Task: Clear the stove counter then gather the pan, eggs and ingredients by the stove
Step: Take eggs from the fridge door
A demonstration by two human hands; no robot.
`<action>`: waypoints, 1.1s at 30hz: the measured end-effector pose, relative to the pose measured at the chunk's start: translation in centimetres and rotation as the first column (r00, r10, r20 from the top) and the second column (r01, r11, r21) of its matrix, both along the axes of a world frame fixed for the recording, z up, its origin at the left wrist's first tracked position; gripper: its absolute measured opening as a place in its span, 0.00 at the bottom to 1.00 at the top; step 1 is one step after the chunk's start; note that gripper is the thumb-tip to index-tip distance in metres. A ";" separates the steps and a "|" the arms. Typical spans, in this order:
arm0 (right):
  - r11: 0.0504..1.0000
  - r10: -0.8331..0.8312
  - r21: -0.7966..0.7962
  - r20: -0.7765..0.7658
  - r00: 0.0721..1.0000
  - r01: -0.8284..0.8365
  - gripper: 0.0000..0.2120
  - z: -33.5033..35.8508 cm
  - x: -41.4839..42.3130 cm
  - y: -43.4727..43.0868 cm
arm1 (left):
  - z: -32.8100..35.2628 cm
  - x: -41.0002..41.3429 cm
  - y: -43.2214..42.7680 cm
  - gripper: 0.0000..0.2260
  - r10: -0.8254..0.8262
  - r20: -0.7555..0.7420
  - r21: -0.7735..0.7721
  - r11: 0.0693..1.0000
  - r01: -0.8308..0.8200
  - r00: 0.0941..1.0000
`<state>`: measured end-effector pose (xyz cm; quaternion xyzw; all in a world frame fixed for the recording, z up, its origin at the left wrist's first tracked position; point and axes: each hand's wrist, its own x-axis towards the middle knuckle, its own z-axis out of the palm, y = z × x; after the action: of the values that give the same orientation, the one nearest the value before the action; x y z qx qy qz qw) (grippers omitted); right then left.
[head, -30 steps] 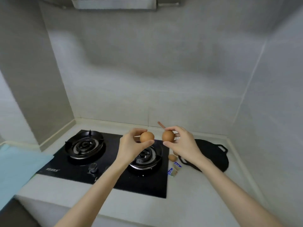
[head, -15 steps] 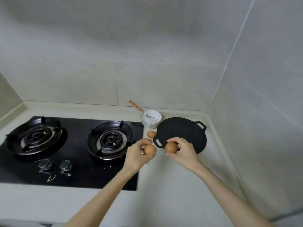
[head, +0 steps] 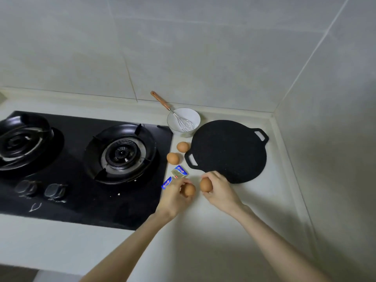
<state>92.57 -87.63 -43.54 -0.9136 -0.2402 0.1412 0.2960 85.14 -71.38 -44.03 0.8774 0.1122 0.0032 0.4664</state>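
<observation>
My left hand point(head: 173, 197) grips a brown egg point(head: 189, 189) just above the counter, right of the stove. My right hand point(head: 220, 191) grips a second brown egg point(head: 206, 184) beside it, at the near edge of the flat black pan point(head: 228, 150). Two more brown eggs point(head: 183, 146) point(head: 173, 158) lie on the counter between the stove and the pan's left handle. Two small blue butter packets point(head: 179, 171) point(head: 166, 182) lie just beyond my left hand. A white bowl point(head: 191, 116) holding a whisk point(head: 179, 119) stands behind the eggs.
The black two-burner gas stove point(head: 81, 169) fills the left, with two knobs point(head: 40, 190) near its front edge. Tiled walls close the back and right sides, meeting in a corner behind the pan. Bare white counter point(head: 213, 231) lies in front of the pan.
Both hands have come down and to the right with their eggs, from above the right burner to just over the counter by the pan. The view has tilted down and right.
</observation>
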 end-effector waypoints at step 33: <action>0.989 0.125 -0.090 0.063 0.990 -0.119 0.21 -1.4 3.9 2.6 | -1.4 2.0 0.9 0.14 0.034 0.006 0.110 0.993 -0.035 0.999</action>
<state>96.45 -85.06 -44.94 -0.9134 -0.2996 0.1379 0.2386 87.19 -70.47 -45.42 0.8996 0.1260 0.0194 0.4176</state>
